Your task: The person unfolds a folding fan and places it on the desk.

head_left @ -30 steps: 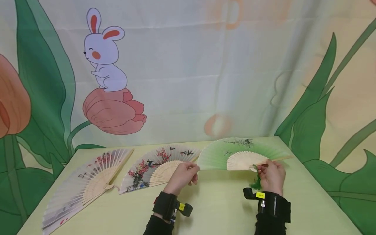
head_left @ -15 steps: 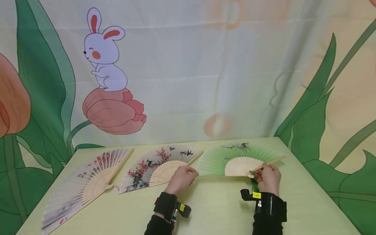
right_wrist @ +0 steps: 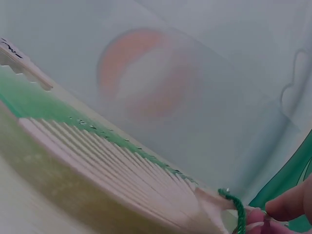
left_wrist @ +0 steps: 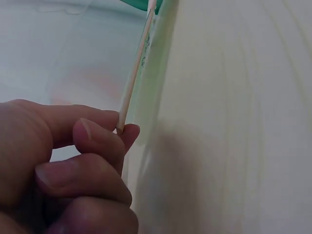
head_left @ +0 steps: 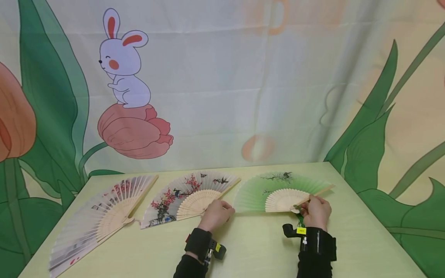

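A spread green folding fan [head_left: 248, 195] with pale wooden ribs and a dark branch print is held between both hands at the table's right. My left hand [head_left: 216, 214] pinches the tip of its left outer stick; the left wrist view shows that stick [left_wrist: 131, 92] between thumb and fingers. Near the pivot, my right hand [head_left: 316, 211] grips the right outer stick. A green cord [right_wrist: 239, 209] hangs at the pivot beside the right fingers, its tassel partly hidden by the hand. Whether the fan's lower edge touches the table, I cannot tell.
Just left of the green fan lies an open grey fan [head_left: 194, 193] with red blossoms, its right part close to my left hand. Farther left is an open white-and-lilac fan [head_left: 101, 216]. A printed curtain [head_left: 215, 96] hangs behind the pale yellow table [head_left: 260, 251].
Both hands have lowered the green fan toward the table and drawn it slightly nearer. My right hand has also shifted a little to the left. The other fans stay put.
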A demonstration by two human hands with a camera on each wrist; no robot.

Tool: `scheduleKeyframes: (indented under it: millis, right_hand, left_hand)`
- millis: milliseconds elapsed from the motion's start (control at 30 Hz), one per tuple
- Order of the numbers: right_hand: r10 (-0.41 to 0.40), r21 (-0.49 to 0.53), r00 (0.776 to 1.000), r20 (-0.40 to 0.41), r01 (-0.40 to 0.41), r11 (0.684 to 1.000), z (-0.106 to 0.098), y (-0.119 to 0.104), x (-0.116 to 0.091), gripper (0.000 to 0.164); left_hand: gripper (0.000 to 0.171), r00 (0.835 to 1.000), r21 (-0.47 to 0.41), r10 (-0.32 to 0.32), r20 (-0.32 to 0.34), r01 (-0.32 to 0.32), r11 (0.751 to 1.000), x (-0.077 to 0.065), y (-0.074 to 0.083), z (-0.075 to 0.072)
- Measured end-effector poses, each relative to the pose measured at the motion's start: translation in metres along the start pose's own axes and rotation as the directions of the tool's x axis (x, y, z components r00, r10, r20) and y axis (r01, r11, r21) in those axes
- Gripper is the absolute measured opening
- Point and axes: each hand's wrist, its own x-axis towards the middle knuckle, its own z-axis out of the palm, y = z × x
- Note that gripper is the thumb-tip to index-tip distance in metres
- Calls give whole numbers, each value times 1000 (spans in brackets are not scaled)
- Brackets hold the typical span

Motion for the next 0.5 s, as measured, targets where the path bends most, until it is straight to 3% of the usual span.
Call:
scheduleKeyframes:
  millis: [167,400,500]
  right_hand:
    - [16,12,1000,-15,-16,1000,1,-1,-2,8]
    - [13,8,1000,-11,-13,1000,2,-4,-4,35]
    - [-24,14,1000,1,24,1000,8,-5,-7,23]
  left_hand:
    - [13,1000,5,-19,-22,19,1000,-1,-2,2]
    - [13,998,20,-35,-46,36,999,-1,-5,0]
    - [13,999,27,-33,-42,34,999,1,-5,-6]
